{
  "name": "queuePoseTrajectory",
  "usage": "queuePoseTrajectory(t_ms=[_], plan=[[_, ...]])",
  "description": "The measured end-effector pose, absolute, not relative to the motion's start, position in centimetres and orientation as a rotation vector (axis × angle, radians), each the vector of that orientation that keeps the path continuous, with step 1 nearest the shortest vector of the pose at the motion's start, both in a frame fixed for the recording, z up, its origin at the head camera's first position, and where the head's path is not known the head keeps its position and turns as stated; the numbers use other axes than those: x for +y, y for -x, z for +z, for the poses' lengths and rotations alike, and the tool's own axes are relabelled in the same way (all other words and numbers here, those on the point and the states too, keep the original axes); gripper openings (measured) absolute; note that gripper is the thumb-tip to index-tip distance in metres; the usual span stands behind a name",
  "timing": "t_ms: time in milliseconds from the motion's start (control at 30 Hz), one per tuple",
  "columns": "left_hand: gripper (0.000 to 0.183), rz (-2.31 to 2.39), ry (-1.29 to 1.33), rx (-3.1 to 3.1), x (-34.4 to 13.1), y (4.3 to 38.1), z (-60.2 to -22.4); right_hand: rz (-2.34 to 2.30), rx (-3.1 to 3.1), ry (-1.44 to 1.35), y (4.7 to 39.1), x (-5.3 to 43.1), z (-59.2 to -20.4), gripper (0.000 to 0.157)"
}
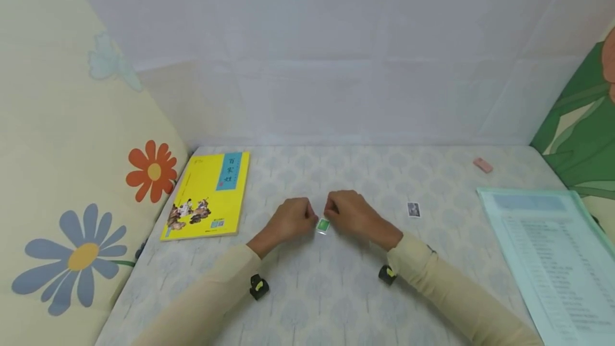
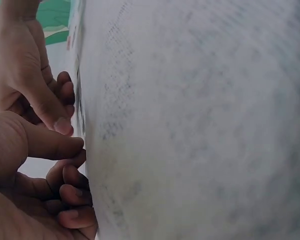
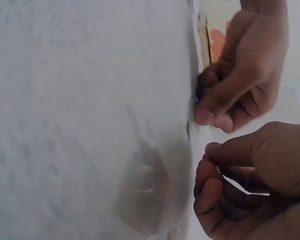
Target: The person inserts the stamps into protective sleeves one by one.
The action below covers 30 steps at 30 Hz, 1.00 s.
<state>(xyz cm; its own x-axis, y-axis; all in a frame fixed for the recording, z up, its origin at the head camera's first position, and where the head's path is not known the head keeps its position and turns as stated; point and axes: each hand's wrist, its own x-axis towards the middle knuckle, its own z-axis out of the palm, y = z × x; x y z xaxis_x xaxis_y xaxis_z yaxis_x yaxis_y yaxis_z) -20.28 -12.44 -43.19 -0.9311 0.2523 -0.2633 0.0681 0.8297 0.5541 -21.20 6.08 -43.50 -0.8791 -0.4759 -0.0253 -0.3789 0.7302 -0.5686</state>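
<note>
A small green stamp-like card (image 1: 323, 226) with a white border lies on the patterned tablecloth between the two hands. At its left edge is the left hand (image 1: 293, 219), fingers curled and thumb against the index finger; this pinch also shows in the left wrist view (image 2: 45, 175). The right hand (image 1: 354, 215) bends in from the other side, thumb and index tips meeting at the card's upper right corner. In the right wrist view the right hand (image 3: 255, 180) sits low, with the left hand (image 3: 245, 80) above it. Fingertips hide part of the card's edges.
A second small card (image 1: 414, 210) with a dark picture lies to the right. On the left is a yellow book (image 1: 206, 196). A pale green folder (image 1: 548, 250) with a printed sheet covers the right side, and a pink eraser-like block (image 1: 482, 165) lies behind it.
</note>
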Motion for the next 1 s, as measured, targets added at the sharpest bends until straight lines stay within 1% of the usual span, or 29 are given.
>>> queuePoseTrajectory(t_ms=[300, 500, 667, 1000], plan=[[0.011, 0.790, -0.238, 2.694, -11.9, 19.7, -43.0, -0.869, 2.813, 0.625, 21.9, 9.7, -41.4, 0.006], [0.018, 0.725, -0.452, 2.808, -10.5, 18.2, -42.5, -0.762, 2.815, 0.661, 21.8, 11.7, -41.0, 0.006], [0.020, 0.642, -0.634, 2.830, -8.9, 17.1, -41.8, -0.643, 2.790, 0.679, 21.7, 12.6, -40.8, 0.006], [0.029, 0.489, -0.736, 2.787, -6.0, 15.2, -42.3, -0.521, 2.708, 0.684, 21.4, 13.0, -41.8, 0.014]])
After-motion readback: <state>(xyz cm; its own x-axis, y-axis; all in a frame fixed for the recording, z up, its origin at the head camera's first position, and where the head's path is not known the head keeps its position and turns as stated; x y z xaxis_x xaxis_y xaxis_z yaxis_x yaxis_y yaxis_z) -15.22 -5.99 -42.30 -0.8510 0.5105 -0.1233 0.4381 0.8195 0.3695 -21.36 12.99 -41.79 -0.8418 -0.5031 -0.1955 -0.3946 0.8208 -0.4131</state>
